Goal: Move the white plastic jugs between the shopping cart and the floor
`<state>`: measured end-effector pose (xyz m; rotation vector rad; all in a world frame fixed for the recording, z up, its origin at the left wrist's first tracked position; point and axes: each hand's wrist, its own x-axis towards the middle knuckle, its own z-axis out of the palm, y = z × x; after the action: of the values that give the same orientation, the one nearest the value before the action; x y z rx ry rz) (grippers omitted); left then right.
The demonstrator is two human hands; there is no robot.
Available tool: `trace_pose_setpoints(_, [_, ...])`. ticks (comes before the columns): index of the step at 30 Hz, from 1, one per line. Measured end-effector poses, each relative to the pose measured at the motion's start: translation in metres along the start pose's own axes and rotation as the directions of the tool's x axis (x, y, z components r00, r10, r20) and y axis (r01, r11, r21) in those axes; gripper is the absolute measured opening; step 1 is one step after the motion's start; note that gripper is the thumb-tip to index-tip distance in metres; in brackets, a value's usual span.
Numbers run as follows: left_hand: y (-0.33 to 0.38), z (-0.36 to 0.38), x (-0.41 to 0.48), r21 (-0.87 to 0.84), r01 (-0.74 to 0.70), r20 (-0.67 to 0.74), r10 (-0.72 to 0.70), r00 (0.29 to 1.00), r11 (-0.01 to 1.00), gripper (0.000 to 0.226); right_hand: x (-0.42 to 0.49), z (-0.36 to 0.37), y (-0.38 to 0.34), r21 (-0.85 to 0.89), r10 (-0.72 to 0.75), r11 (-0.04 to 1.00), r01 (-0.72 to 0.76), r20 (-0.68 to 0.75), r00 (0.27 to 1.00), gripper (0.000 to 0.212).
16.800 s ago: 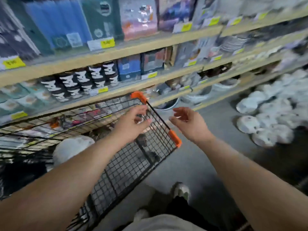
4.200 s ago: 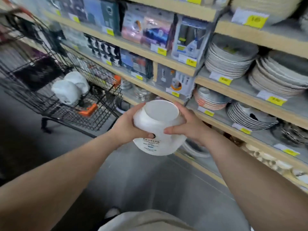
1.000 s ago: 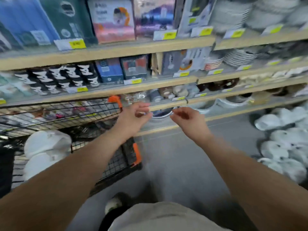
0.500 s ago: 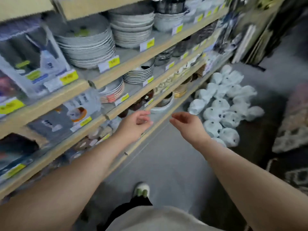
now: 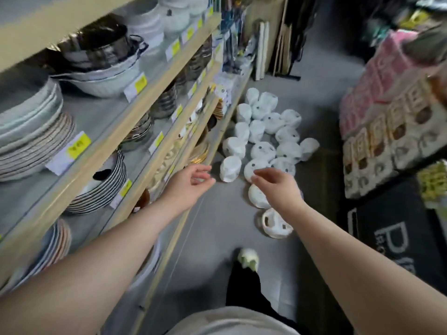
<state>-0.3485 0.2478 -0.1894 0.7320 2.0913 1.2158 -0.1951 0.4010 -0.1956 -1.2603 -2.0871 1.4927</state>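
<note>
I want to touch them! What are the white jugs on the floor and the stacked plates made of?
Jugs: likely plastic, matte white, and one shows a moulded handle. Plates: probably ceramic, smooth with a slight sheen and thin stacked rims, though the blur leaves it open.

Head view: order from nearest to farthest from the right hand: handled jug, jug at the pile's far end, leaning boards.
1. Handled jug, on the floor just below the right hand.
2. Far-end jug, at the pile's back.
3. Boards, leaning at the aisle's end.
</note>
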Motion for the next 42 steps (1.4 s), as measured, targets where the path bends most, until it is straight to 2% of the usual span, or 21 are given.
trace_pose_setpoints(4, [0.013,0.026,0.086,-0.005,0.040,0.012,-0.040,0.999,0.999,0.029,0.094,-0.020,-0.001,0.015,0.011,1.000,-0.012,0.012,1.000,0.027])
trace_pose_setpoints(12, [0.037,0.042,0.233,-0.045,0.140,-0.030,-0.142,0.989,0.989,0.032,0.263,-0.041,-0.022,-0.071,0.076,0.995,-0.069,0.110,0.991,0.028])
trace_pose_setpoints(18, [0.008,0.052,0.355,-0.049,0.202,0.024,-0.201,0.979,0.978,0.029,0.382,-0.017,-0.007,-0.148,0.143,0.981,-0.122,0.136,0.980,0.022])
trace_pose_setpoints(23, [-0.034,0.073,0.448,-0.013,0.263,0.092,-0.261,0.961,0.965,0.036,0.472,0.017,0.033,-0.137,0.253,0.962,-0.237,0.118,0.960,0.022])
trace_pose_setpoints(25, [-0.059,0.085,0.479,0.002,0.303,0.105,-0.301,0.948,0.953,0.041,0.503,0.033,0.060,-0.150,0.307,0.946,-0.287,0.133,0.942,0.017])
trace_pose_setpoints(29, [-0.130,0.119,0.526,0.002,0.369,0.113,-0.367,0.923,0.929,0.039,0.548,0.068,0.136,-0.179,0.384,0.918,-0.354,0.174,0.907,0.027])
trace_pose_setpoints(33, [-0.223,0.166,0.563,0.031,0.407,0.106,-0.408,0.907,0.913,0.045,0.595,0.112,0.229,-0.216,0.404,0.907,-0.360,0.214,0.889,0.033])
trace_pose_setpoints(38, [-0.332,0.226,0.612,0.109,0.410,0.134,-0.422,0.897,0.906,0.065,0.653,0.173,0.337,-0.306,0.342,0.920,-0.246,0.316,0.885,0.049])
trace_pose_setpoints(42, [-0.399,0.260,0.651,0.178,0.388,0.158,-0.415,0.896,0.904,0.096,0.693,0.211,0.406,-0.394,0.263,0.913,-0.103,0.379,0.887,0.061])
